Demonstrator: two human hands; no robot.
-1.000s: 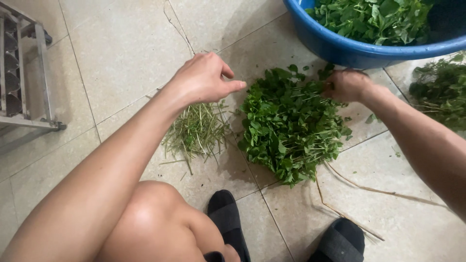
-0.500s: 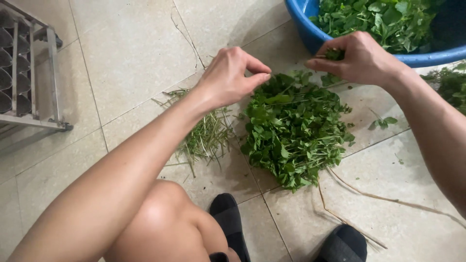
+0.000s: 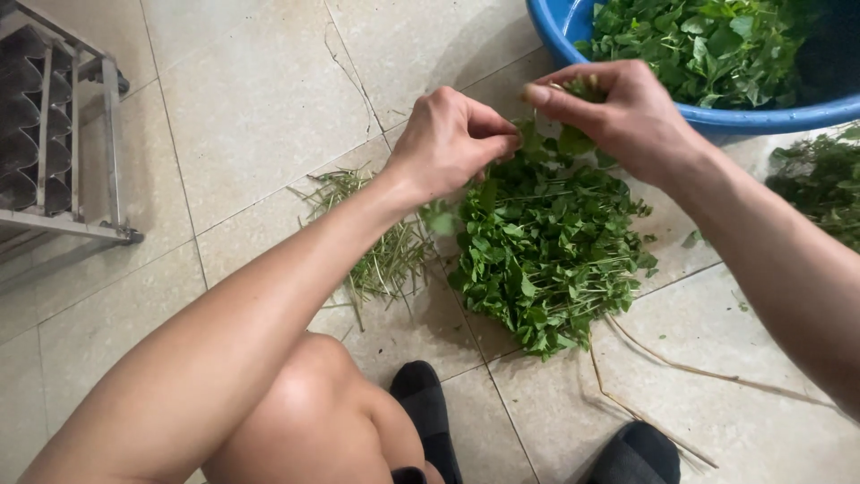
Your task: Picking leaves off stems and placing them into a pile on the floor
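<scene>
A heap of green leafy sprigs (image 3: 551, 246) lies on the tiled floor in front of me. Above its far edge my right hand (image 3: 618, 112) pinches a small leafy sprig (image 3: 582, 90) between thumb and fingers. My left hand (image 3: 448, 139) is closed close beside it, fingertips touching the lower end of the same sprig near the heap's top. Left of the heap lies a smaller pile of thin bare stems (image 3: 381, 242).
A blue plastic basin (image 3: 717, 115) full of picked leaves stands at the top right. More greens (image 3: 820, 184) lie at the right edge. A metal rack (image 3: 63, 134) stands at the left. My knee (image 3: 313, 412) and two dark slippers are at the bottom, with long dry stalks (image 3: 663, 376) nearby.
Both hands have risen from the floor and come together: the left left the stem pile, the right lifted a sprig from the heap's far edge toward the left.
</scene>
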